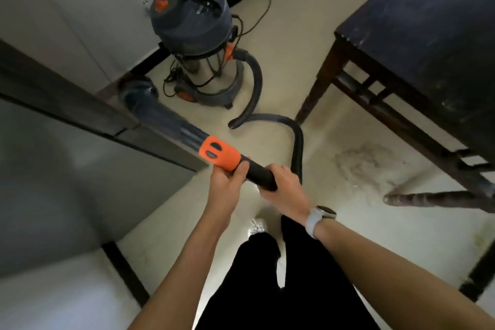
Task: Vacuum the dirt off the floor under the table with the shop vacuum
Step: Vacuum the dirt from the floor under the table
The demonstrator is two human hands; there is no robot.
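Hands, two, gripping one wand [187,134].

text: none legible | shop vacuum [195,32]: markings blurred | watch [322,213]: face unreadable

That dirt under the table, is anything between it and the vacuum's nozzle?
Mostly open floor. The nozzle points away, toward the wall; the dirt lies right of both hands. Only the hose and the table leg stand nearby.
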